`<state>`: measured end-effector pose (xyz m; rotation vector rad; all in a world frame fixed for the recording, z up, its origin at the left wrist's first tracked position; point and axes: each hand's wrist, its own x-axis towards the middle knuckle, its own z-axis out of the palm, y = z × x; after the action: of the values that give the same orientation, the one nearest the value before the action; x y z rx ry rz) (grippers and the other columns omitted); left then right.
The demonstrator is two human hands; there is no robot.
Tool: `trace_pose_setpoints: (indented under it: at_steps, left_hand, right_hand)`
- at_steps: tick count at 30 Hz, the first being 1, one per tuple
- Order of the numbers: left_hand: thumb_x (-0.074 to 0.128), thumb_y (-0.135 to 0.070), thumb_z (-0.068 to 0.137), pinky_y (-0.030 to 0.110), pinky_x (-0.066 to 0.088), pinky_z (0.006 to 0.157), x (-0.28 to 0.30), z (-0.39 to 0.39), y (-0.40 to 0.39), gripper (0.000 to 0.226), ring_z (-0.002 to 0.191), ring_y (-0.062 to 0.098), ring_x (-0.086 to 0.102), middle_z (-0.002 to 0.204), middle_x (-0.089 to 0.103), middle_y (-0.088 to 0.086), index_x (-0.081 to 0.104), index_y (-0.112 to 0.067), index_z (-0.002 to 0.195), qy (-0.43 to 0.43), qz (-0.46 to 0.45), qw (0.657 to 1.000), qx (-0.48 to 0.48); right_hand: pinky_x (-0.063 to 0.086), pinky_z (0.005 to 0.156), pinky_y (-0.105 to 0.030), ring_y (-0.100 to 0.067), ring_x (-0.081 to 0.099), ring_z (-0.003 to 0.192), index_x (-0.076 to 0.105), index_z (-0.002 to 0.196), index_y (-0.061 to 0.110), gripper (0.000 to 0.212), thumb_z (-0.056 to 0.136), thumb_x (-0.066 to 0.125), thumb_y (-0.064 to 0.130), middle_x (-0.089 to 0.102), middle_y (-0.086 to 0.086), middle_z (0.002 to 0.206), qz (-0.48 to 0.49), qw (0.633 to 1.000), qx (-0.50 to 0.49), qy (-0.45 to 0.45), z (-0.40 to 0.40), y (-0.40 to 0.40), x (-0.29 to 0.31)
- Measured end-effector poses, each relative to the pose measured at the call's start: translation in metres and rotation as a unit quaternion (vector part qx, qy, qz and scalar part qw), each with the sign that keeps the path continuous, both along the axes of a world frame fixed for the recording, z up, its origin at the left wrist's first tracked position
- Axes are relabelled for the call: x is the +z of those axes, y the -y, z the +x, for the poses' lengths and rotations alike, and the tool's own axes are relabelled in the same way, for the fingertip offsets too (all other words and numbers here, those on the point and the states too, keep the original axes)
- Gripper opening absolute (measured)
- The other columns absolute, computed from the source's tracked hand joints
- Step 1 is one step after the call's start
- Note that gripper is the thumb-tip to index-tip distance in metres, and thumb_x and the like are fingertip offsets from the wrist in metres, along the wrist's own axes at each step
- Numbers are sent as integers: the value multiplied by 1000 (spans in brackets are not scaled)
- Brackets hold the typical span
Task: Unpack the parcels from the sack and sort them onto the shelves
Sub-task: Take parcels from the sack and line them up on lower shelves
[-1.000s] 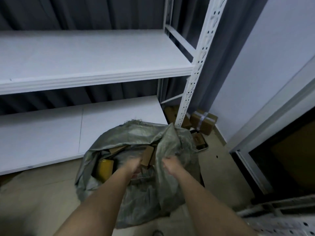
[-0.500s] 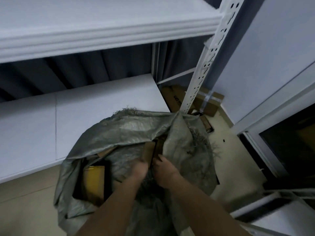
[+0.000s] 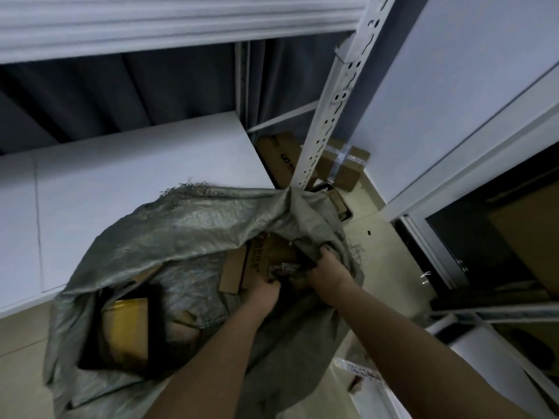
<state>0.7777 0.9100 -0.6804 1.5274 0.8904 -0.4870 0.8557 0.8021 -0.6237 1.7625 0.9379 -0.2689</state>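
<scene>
Grey woven sack (image 3: 187, 231) slumped on the floor against the lower shelf (image 3: 127, 182), mouth open. Left hand (image 3: 263, 293) plunged among brown parcels (image 3: 242, 267) inside, fingers hidden, grasp impossible to judge. Right hand (image 3: 328, 270) clenched on the sack's rim fold, knuckles showing, fingertips buried in cloth. Yellow parcel (image 3: 127, 325) half sunk in shadow at the sack's left. Printing on the parcels too blurred to read. Upper shelf (image 3: 151, 22) cut off at the top. Taped boxes (image 3: 344, 164) partly behind the white post (image 3: 329, 110).

Two bare forearms, no sleeves, left hand (image 3: 262, 294) and right hand (image 3: 328, 275) ungloved
</scene>
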Motion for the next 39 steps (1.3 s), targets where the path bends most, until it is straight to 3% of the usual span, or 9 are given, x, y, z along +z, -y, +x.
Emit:
trace_pose_setpoints:
  at_steps: [3, 7, 10, 14, 18, 25, 29, 34, 39]
  left_hand:
    - [46, -13, 96, 31, 42, 97, -2, 7, 6, 30, 108, 26, 55, 119, 59, 12, 56, -12, 124, 3, -22, 999, -34]
    - [47, -17, 96, 27, 41, 94, -17, 12, 16, 32, 109, 23, 54, 126, 57, 11, 52, -12, 128, -13, -43, 997, -62]
    - [56, -31, 92, 35, 35, 109, -32, 14, 27, 63, 127, 27, 44, 144, 42, 11, 29, -15, 147, -42, -37, 995, -88]
    - [66, -67, 66, 43, 30, 113, -45, 26, 43, 114, 137, 34, 28, 153, 20, 11, 1, -30, 152, -68, -11, 992, -102]
    - [69, -73, 61, 42, 25, 112, -58, 53, 61, 121, 143, 37, 15, 157, 0, 13, 2, -28, 152, -80, 34, 990, -112]
    - [73, -53, 70, 34, 31, 108, -68, 55, 70, 98, 135, 33, 33, 147, 35, 16, 24, -18, 148, -56, 57, 996, -40]
    - [69, -49, 77, 39, 39, 105, -50, 41, 42, 81, 124, 32, 46, 139, 46, 12, 32, -21, 142, -16, 14, 1000, 4]
    - [62, -63, 77, 43, 42, 100, -16, 15, 0, 85, 123, 29, 46, 143, 43, 4, 29, -27, 146, -46, -80, 994, 51]
    - [57, -74, 73, 31, 53, 58, 26, -15, -32, 58, 81, 21, 60, 88, 63, 3, 58, -21, 98, -135, -169, 972, 89]
  right_hand:
    - [0, 118, -44, -31, 22, 144, 21, 151, 15, 67, 96, 41, 48, 29, -10, 154, -119, 992, -2, -47, 8, 30, -14]
    - [-1, 117, -50, -36, 5, 147, 2, 153, 14, 83, 93, 44, 53, 8, -15, 159, -106, 993, -46, -16, 12, 50, -18]
    - [-3, 117, -53, -38, -3, 146, -7, 153, 16, 91, 91, 44, 58, -2, -15, 160, -122, 989, -78, -6, 7, 64, -29]
    - [-7, 116, -55, -35, 3, 147, 0, 153, 16, 94, 87, 56, 52, 9, -13, 159, 4, 982, -177, -69, 6, 74, -44]
    - [-5, 117, -51, -32, 15, 144, 16, 153, 15, 76, 91, 50, 44, 22, -11, 156, 168, 951, -235, -110, 4, 82, -60]
    - [11, 116, -45, -30, 41, 124, 46, 134, 15, 49, 95, 35, 44, 48, -11, 135, 365, 899, -216, -106, -3, 87, -67]
    - [8, 116, -50, -31, 36, 128, 36, 140, 16, 61, 89, 46, 50, 42, -11, 138, 333, 906, -228, -127, -10, 85, -61]
    - [-1, 117, -54, -32, 23, 140, 23, 148, 16, 73, 88, 56, 42, 30, -11, 149, 218, 937, -240, -131, -21, 74, -51]
    - [6, 116, -52, -30, 34, 133, 34, 142, 17, 52, 94, 45, 35, 40, -9, 142, 273, 916, -267, -119, -33, 48, -37]
